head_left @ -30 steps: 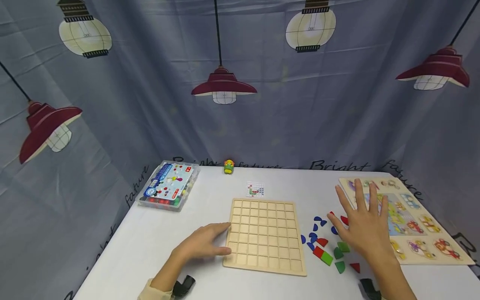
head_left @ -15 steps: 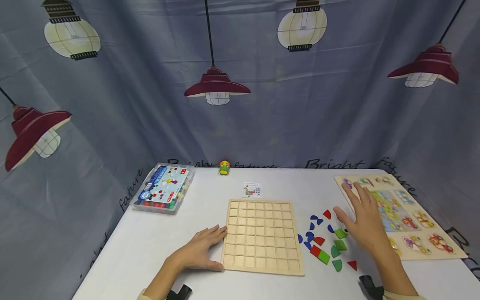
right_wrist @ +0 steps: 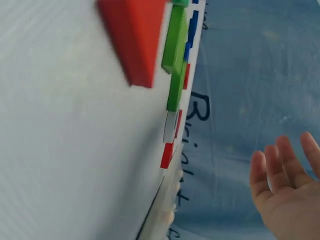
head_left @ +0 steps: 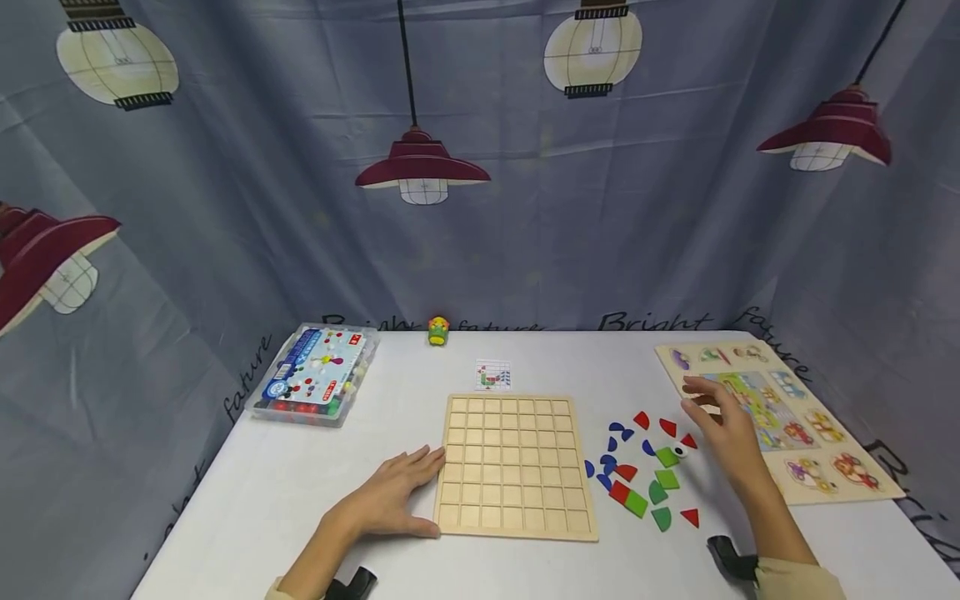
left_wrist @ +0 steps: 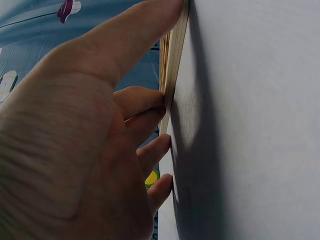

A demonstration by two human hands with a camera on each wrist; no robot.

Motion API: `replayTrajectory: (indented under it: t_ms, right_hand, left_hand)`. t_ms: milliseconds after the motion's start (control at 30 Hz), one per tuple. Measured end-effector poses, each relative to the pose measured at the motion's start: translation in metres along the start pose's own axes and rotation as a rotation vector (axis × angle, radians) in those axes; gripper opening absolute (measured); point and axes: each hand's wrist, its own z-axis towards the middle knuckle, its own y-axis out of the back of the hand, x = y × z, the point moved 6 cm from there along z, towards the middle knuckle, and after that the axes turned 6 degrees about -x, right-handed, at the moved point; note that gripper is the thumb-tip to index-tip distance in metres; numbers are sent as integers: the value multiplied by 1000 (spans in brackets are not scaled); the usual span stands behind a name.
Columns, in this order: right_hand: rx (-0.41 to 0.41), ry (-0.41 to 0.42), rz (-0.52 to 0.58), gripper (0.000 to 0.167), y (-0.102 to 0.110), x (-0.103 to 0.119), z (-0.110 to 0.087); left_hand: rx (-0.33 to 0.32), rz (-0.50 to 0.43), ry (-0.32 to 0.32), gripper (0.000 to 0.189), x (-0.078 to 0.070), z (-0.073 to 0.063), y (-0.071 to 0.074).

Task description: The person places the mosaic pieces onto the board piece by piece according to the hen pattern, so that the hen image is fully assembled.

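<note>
A wooden grid board (head_left: 517,467) lies flat on the white table, its square cells bare. My left hand (head_left: 390,498) rests beside the board's left edge; in the left wrist view the thumb and fingertips touch the board's side (left_wrist: 175,55) and the table. My right hand (head_left: 726,433) hovers over the left part of the picture puzzle, fingers loosely bent and nothing held. Left of it lie loose flat pieces: several blue half-rounds (head_left: 608,464), green squares (head_left: 667,479), green quarter-rounds (head_left: 662,518), red wedges (head_left: 690,517) and a white disc with a black dot (head_left: 679,452).
Behind the board lies a small pattern card (head_left: 492,376). A clear plastic case (head_left: 315,375) of coloured parts stands at the back left, a small yellow-green toy figure (head_left: 438,331) at the back edge. A wooden picture puzzle (head_left: 840,425) covers the right side.
My right hand has lowered, its spread fingers now bent, uncovering red pieces near the puzzle. My left hand has settled flatter against the board's left edge. The head view has shifted slightly.
</note>
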Motion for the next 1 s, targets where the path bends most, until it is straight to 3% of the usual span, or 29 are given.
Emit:
replayTrajectory:
  t_ms: [133,333,500,733,833,1000]
  right_hand:
    - [68,-95,-1,45,-4,-15,1]
    - [189,-189,-94,47,-7,-38,6]
    - [341,-172,-170,43,-11,-48,18]
    - [548,-162,-131,36,-23,-56,34]
    - [595,-164,-137,35,-29,-57,39]
    - [607,-166,-145,33,-42,-54,45]
  left_hand:
    - [1,6,2,102,1,1,3]
    - [3,-5,-2,103,1,3,4]
    - [5,-22,2,104,0,2,1]
    - [6,-13,-8,104,-1,2,1]
    - [7,-11,-8,104,-1,2,1]
    - [7,-11,4,104,-1,1,0]
